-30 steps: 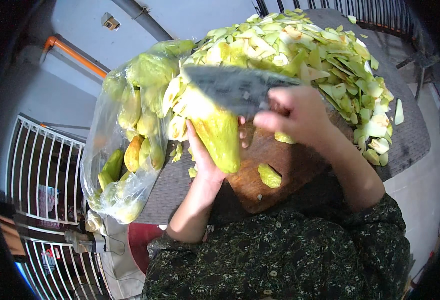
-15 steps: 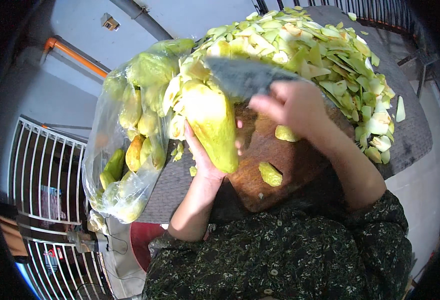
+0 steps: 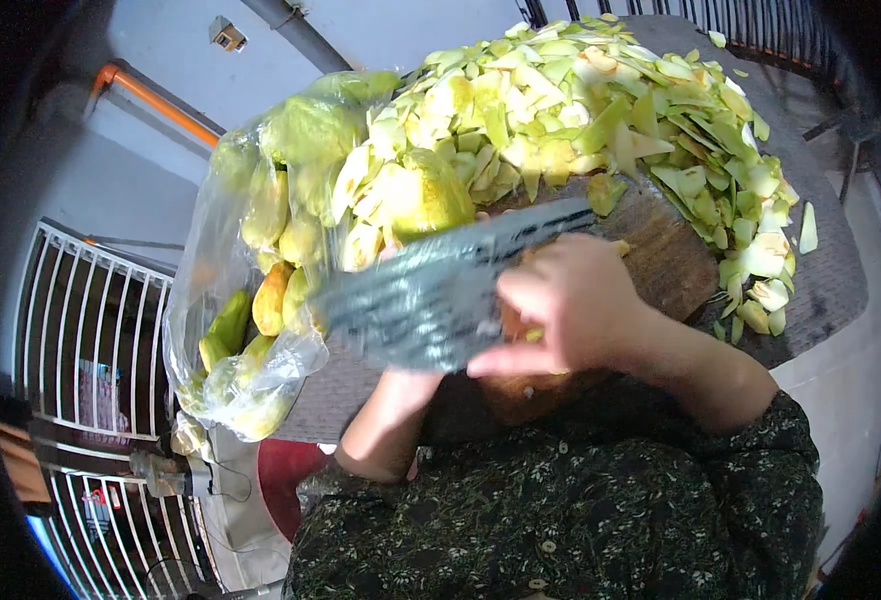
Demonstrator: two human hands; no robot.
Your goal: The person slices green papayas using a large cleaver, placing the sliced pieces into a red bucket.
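A wide-bladed cleaver (image 3: 420, 300), smeared by motion, crosses low in front of a large green-yellow fruit (image 3: 425, 195) that looks like a papaya. My right hand (image 3: 575, 305) is closed on the cleaver's handle, which its fingers cover. Most of my left hand (image 3: 409, 384) is behind the blade; only its heel and wrist show below. It still supports the fruit, whose top stands out above the blade. Under the right hand lies a brown wooden cutting board (image 3: 680, 265).
Beyond the board rises a large heap of pale green peelings (image 3: 560, 100). To the left, a clear plastic bag (image 3: 250, 250) holds several whole fruits, one of them orange (image 3: 272, 300). A grey cloth (image 3: 830, 240) covers the table.
The cleaver has swung from above the board down and left, across the fruit and my left hand. My right hand has moved lower with it.
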